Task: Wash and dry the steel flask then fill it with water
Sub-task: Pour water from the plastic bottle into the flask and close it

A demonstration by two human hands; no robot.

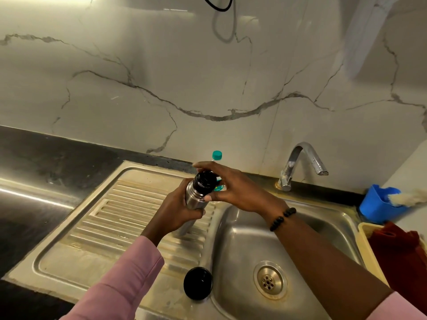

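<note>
My left hand grips the body of the steel flask and holds it tilted above the ribbed drainboard. My right hand curls its fingers and thumb round the black stopper at the flask's mouth. A black cup lid lies on the drainboard near the front, beside the sink basin. The steel tap stands behind the basin with no water visible. A clear bottle with a teal cap stands behind my hands, mostly hidden.
A blue holder with a pale brush sits at the right of the tap. A yellow tub holding a dark red cloth sits right of the basin. Black counter stretches left. The drain lies in the basin.
</note>
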